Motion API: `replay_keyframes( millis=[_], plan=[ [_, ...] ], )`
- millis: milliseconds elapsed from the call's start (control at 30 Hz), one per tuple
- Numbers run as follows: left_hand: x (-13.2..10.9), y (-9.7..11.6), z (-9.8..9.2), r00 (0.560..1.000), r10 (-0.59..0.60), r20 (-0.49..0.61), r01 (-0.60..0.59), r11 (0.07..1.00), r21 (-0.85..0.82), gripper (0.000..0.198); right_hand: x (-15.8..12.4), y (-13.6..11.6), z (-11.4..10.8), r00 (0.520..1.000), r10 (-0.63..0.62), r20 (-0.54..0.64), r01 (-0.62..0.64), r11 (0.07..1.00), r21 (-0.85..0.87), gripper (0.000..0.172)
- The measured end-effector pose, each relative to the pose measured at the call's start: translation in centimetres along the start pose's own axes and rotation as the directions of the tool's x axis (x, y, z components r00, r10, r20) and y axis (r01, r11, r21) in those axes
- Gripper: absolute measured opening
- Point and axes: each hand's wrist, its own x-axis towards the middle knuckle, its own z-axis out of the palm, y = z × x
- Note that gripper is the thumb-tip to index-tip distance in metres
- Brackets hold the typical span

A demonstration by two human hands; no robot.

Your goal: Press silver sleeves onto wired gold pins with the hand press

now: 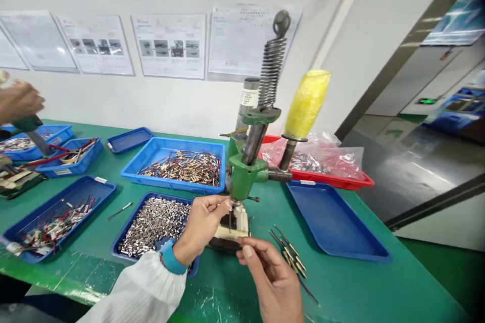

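A green hand press [244,176] with a tall spring and a yellow-wrapped lever handle [306,103] stands before me. My left hand [200,227] reaches to the foot of its ram, thumb and fingers pinched together. Thin dark and red wires [230,223] hang just below those fingertips; the piece itself is hidden. In front of the press base [238,227], my right hand [273,275] pinches something too small to make out. Beside it lie several brass-coloured pieces with red and black wires [291,255].
Small metal parts fill a blue tray [131,207] left of the press. Behind it, a blue bin [131,164] holds wired brass pieces. More wired parts lie in a tray [106,193] farther left. At right are a blue tray [337,217] and red bin [361,181]. A co-worker's hand [18,98] is at far left.
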Motion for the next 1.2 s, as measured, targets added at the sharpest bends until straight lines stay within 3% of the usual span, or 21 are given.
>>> replay_keyframes(
  millis=[200,300,367,433,467,567,633,700,767,900,1000,1100,1200],
  plan=[
    [0.6,-0.8,0.6,0.995,0.101,0.014,-0.101,0.992,0.076,0.038,0.3,-1.9,-0.8,0.993,-0.061,-0.098,0.054,0.996,-0.069,0.032],
    [-0.2,-1.9,0.7,0.984,0.179,0.003,-0.178,0.980,0.087,0.034,1.5,-4.4,-1.5,0.964,-0.203,-0.172,0.170,0.967,-0.190,0.030],
    [-0.5,-2.6,0.5,0.976,0.218,-0.016,-0.214,0.968,0.127,0.032,3.2,-7.3,-1.6,0.890,-0.398,-0.222,0.330,0.899,-0.289,0.029],
    [-0.6,-3.0,0.3,0.967,0.256,-0.019,-0.247,0.949,0.195,0.032,5.7,-10.7,-1.3,0.753,-0.613,-0.241,0.502,0.771,-0.392,0.031],
    [-0.6,-3.2,0.2,0.962,0.274,-0.016,-0.263,0.937,0.232,0.031,7.2,-12.6,-0.9,0.684,-0.693,-0.227,0.562,0.699,-0.443,0.034],
    [-0.4,-3.2,-0.1,0.952,0.307,-0.003,-0.292,0.907,0.302,0.031,11.9,-17.8,0.4,0.608,-0.792,-0.054,0.668,0.547,-0.505,0.052],
    [-0.3,-3.1,-0.1,0.950,0.311,0.000,-0.297,0.906,0.302,0.030,14.3,-20.4,1.0,0.605,-0.795,0.047,0.664,0.472,-0.580,0.051],
    [-0.3,-3.1,-0.1,0.951,0.308,0.005,-0.296,0.911,0.285,0.031,14.9,-21.8,1.3,0.658,-0.748,0.088,0.607,0.458,-0.650,0.045],
    [-0.4,-3.1,-0.2,0.954,0.300,0.014,-0.292,0.915,0.279,0.032,13.7,-22.0,1.5,0.673,-0.737,0.063,0.576,0.468,-0.670,0.037],
    [-0.4,-3.3,-0.4,0.960,0.281,0.023,-0.275,0.916,0.294,0.033,9.4,-20.7,1.2,0.542,-0.840,-0.034,0.666,0.454,-0.592,0.036],
    [-0.5,-3.3,-0.4,0.959,0.283,0.007,-0.274,0.921,0.278,0.032,8.5,-20.2,0.8,0.507,-0.861,-0.032,0.684,0.424,-0.593,0.039],
    [-0.6,-3.1,0.0,0.970,0.240,-0.028,-0.230,0.952,0.200,0.034,8.5,-19.8,0.3,0.542,-0.840,0.032,0.687,0.421,-0.592,0.049],
    [0.1,-2.3,0.4,0.988,0.116,-0.097,-0.116,0.993,0.005,0.039,6.5,-17.7,-0.4,0.616,-0.785,-0.068,0.654,0.558,-0.510,0.049]
  ],
)
